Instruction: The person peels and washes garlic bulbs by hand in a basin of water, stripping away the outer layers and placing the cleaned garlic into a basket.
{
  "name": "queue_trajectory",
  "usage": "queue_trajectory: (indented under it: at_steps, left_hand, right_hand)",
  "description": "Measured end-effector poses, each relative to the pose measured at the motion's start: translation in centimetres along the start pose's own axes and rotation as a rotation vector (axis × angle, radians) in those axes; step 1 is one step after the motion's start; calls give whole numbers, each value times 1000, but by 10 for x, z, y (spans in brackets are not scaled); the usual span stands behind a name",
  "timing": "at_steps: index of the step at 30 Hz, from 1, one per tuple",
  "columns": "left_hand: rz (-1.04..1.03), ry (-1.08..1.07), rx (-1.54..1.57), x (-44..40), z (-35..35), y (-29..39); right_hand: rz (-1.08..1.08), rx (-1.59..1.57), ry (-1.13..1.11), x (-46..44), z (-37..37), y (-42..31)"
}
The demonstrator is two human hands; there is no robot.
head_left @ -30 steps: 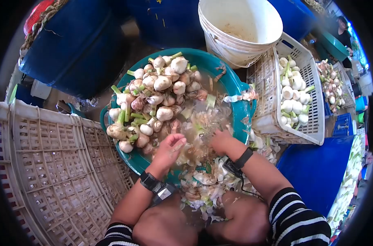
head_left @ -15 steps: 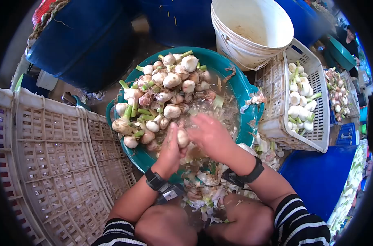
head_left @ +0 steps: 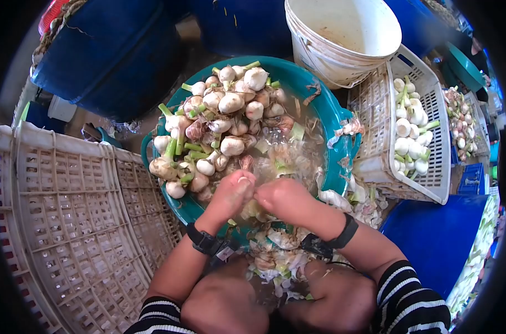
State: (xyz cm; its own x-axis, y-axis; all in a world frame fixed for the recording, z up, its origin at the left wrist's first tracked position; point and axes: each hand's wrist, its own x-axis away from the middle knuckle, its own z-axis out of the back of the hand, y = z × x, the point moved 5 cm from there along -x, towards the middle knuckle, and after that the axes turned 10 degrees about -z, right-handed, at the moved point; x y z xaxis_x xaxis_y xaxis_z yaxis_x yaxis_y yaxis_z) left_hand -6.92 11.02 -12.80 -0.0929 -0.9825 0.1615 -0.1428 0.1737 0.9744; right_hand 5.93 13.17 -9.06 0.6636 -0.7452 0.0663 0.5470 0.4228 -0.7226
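Note:
My left hand [head_left: 231, 193] is closed over the near side of a green tub [head_left: 200, 78], its fingers curled around a garlic bulb that is now mostly hidden. Against it, my right hand [head_left: 283, 197] is closed too, fingertips meeting the left ones; what they pinch cannot be made out. A reddish piece [head_left: 245, 162] shows just beyond my left fingers. Unpeeled garlic bulbs [head_left: 230, 102] with cut green stems are heaped in the tub's left and far part. Loose skins [head_left: 289, 158] float in murky water on the right.
Pale garlic bulbs [head_left: 413, 128] fill part of a white crate [head_left: 369, 122] at right, beside a white bucket [head_left: 319, 61]. An off-white crate [head_left: 69, 189] stands at left. Blue barrels [head_left: 114, 55] line the back. Peelings [head_left: 278, 261] lie between my knees.
My right hand has come in from the right and closed against my left hand. The garlic bulb that showed in my left hand is now covered by fingers.

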Motion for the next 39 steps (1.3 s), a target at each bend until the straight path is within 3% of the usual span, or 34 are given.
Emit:
queue_trajectory:
  at_steps: [1,2,5,7,8,11,12,14,15,16,18,20,22,23,24,26,27,29,30,32,33,35,36,38,39]
  left_hand:
    - [10,-39,0,2,-2,0]
    - [20,-79,-1,3,-5,2]
    - [123,-88,83,13,-7,10]
    - [35,-90,43,11,-5,9]
    - [-55,-93,4,8,-5,12]
    - [50,-41,-24,8,0,13]
    - [49,-46,-25,9,-2,16]
    - [-372,-139,-590,16,-15,44]
    - [-519,-119,-715,17,-24,58]
    - [-520,-127,-715,17,-25,63]
    - [-802,-157,-1251,23,-34,76]
    - [-834,-125,-1149,23,-29,71]
    - [-356,377,-274,18,12,55]
    - [-204,474,233,13,26,41]
    - [-196,519,466,11,30,41]
    - [-51,631,507,17,34,42]
    - [-54,634,507,19,37,38]
    - [-68,545,331,20,42,31]
    - [-64,543,332,21,41,29]
    - [-16,522,329,20,32,29]
    - [4,557,292,20,24,35]
    - [12,514,334,18,18,33]
    - [21,472,375,17,15,31]
    - [29,511,290,19,19,29]
    - [71,547,342,22,19,36]
  right_hand:
    - [152,207,63,2,-4,-8]
    - [151,205,65,1,-9,-4]
    - [-2,189,48,-4,-16,13]
    - [-643,-580,-231,-6,-23,46]
    - [-642,-578,-229,-5,-23,44]
    - [-30,-322,236,-5,-1,13]
    - [-32,-321,241,-5,1,15]
    - [-346,-585,46,-10,-6,36]
    - [-707,-932,-194,-10,-22,53]
    - [-709,-936,-188,-10,-21,55]
    - [-605,-1347,-170,-17,-10,39]
    - [-601,-1496,-177,-12,-2,20]
    - [-330,-1158,-180,-5,8,6]
    - [-236,-903,-271,3,8,-2]
    - [185,-530,-122,6,5,-12]
    - [246,27,-194,15,-10,-4]
    - [249,27,-196,16,-6,1]
    - [-114,573,-215,7,2,29]
    - [-118,571,-217,3,5,28]
    - [-39,130,173,-7,27,10]
    - [-40,132,174,-12,17,4]
    - [-30,-466,165,-18,-2,-7]
    - [-32,-470,169,-18,0,-5]
    - [-338,-538,-279,-19,-14,9]
    - [-242,-390,-188,-19,-13,32]
